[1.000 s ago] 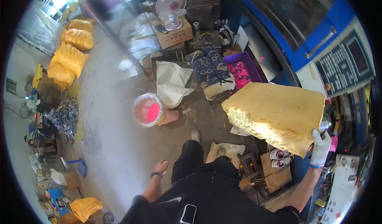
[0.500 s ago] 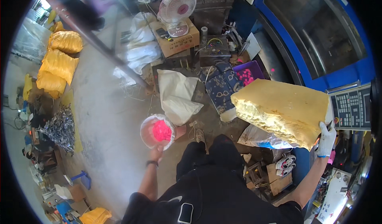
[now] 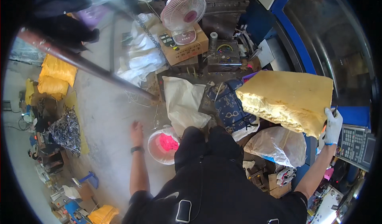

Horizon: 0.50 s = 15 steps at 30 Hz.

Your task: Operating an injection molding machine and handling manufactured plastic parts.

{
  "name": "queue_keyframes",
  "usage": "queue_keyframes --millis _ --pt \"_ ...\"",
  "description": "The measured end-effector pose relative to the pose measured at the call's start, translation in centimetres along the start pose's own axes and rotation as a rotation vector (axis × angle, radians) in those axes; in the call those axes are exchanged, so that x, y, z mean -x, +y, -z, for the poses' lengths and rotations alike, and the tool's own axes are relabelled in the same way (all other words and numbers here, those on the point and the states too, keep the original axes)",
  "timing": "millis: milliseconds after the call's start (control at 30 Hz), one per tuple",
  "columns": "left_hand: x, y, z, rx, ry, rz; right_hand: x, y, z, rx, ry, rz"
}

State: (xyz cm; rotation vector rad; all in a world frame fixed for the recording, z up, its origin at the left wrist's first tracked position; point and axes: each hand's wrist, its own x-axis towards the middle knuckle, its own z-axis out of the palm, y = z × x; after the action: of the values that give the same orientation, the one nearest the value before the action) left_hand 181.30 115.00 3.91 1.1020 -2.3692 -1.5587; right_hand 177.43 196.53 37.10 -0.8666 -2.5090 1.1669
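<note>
My right hand, in a white knitted glove, grips the right edge of a large yellow foam block with a torn, ragged near side. A small dark pointed tool also shows at this hand; its kind I cannot make out. My left hand is bare, slightly blurred and empty, its fingers loosely apart. It hovers just left of a pale bucket on the floor by my legs, without touching it. Bright pink pieces lie inside the bucket, whose right side is partly hidden by my leg.
Ahead lies a cream sack beside a dark patterned bag. A pink-and-white fan stands on a cardboard box. On the right is a blue-framed machine with a control panel. A brown post slants across the left.
My left hand has let go of the bucket's rim and moved left and up. The foam block stays in my right hand. My view has shifted, and the bucket appears nearer my legs.
</note>
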Motion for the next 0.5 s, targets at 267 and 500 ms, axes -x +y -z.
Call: queue_keyframes --millis 267,500 --pt "-9.5 8.4 1.3 0.053 0.08 -0.067 -6.9 -4.0 -7.7 -0.036 0.118 0.051" --pt "-14.3 8.1 -4.5 -0.069 -0.228 0.063 -7.9 -8.1 -11.7 -0.074 0.317 0.048"
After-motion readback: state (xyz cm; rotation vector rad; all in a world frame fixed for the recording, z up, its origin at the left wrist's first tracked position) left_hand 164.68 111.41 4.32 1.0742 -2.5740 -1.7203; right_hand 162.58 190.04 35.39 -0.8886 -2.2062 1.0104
